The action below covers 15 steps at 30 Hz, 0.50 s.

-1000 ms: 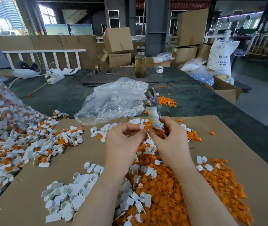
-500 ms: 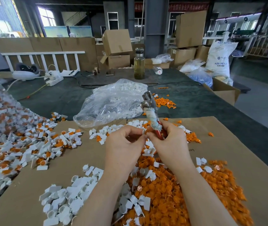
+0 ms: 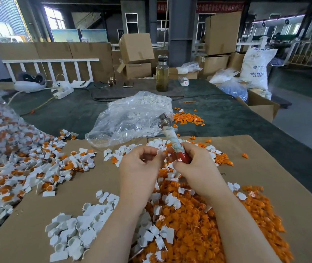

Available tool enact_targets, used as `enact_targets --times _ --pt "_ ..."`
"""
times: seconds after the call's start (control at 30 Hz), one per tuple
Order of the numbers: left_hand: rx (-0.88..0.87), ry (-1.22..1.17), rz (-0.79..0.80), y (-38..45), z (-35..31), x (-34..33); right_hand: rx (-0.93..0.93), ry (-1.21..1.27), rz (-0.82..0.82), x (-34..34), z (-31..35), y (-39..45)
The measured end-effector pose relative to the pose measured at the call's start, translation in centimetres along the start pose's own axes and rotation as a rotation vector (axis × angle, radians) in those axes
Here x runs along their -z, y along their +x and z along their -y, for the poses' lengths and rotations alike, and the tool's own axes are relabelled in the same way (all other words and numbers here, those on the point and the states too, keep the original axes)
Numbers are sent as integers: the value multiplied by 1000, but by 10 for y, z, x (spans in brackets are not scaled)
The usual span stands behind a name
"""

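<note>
Aslant in right hand point(image 3: 199, 168), hammer point(image 3: 171, 136) (left hand point(image 3: 138, 168): white piece point(image 3: 160, 152))

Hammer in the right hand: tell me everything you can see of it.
The hammer is small: shiny metal head on top, shaft wrapped in worn whitish tape, red grip below. It stands tilted, head leaning left and away, above the cardboard sheet. The right hand grips the red end; the left hand is close beside the shaft, contact unclear.
</note>
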<state>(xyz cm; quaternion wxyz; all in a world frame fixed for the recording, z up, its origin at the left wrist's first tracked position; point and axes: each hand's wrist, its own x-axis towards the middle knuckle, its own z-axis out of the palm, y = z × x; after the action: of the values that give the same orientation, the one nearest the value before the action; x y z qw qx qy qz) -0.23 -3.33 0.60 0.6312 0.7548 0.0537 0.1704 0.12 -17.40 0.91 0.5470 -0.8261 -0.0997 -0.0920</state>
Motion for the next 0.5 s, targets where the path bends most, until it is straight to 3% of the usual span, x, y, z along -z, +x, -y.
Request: enact_targets --times 0.23,0.5 --pt "155 -377 36 4 -5 8 -53 -7 77 13 -4 -2" --pt "160 -490 57 6 -6 11 -66 34 84 8 -4 -2"
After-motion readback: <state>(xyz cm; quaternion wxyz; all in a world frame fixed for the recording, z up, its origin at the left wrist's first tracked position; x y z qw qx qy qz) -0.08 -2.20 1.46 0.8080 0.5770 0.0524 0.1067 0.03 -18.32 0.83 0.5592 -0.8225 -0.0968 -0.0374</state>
